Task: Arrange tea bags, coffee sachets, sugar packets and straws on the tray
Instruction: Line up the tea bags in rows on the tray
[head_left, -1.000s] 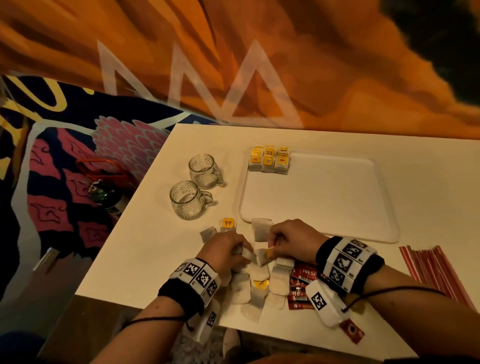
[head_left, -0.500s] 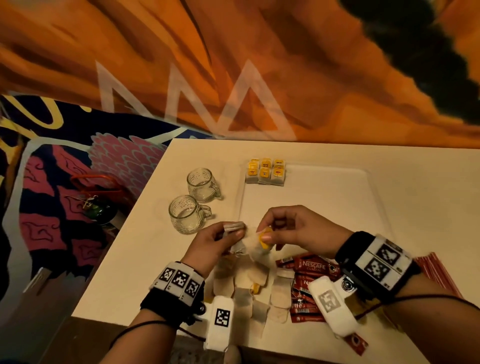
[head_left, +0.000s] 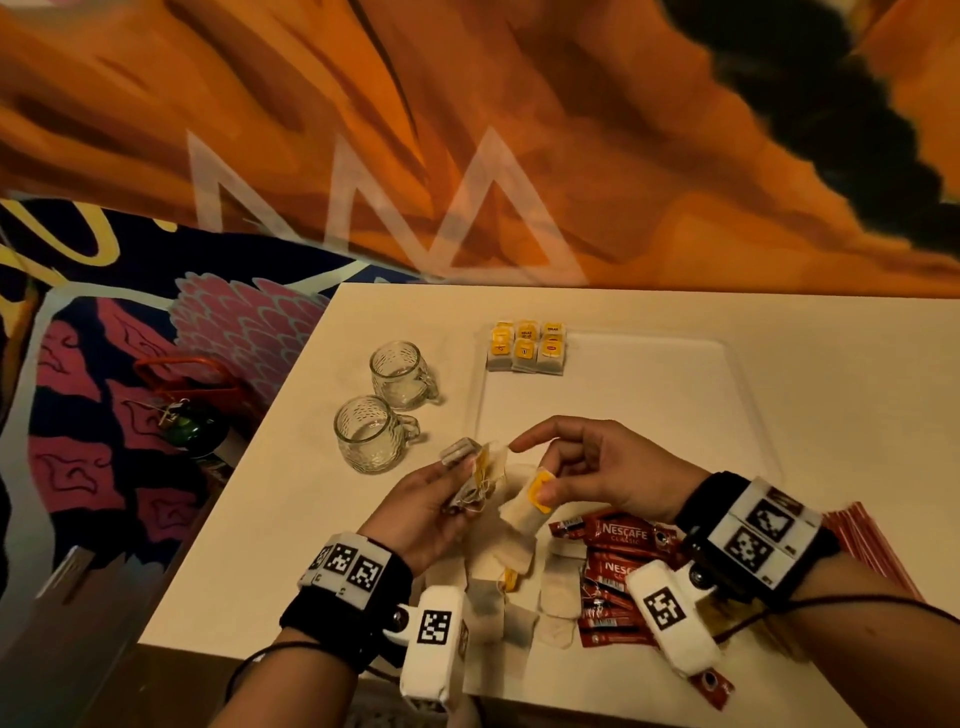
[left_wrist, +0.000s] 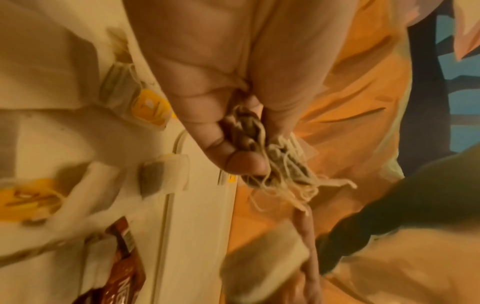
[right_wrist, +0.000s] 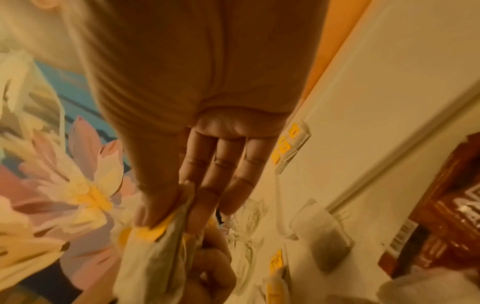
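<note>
Tea bags (head_left: 475, 480) | left hand (head_left: 426, 512) grips tangle | right hand (head_left: 597, 473) pinches one | strings blurred

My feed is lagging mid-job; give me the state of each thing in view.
Left hand: grips a bunch of tea bags.
Right hand: pinches one tea bag by its yellow tag.
Tray: six tea bags in far-left corner.
Glass mugs: upright, empty.
Coffee sachets: off the tray.

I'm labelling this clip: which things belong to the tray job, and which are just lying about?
Job: tray; tea bags on tray; loose tea bags; coffee sachets; straws; left hand; right hand.
Lying about: two glass mugs; red bag.
</note>
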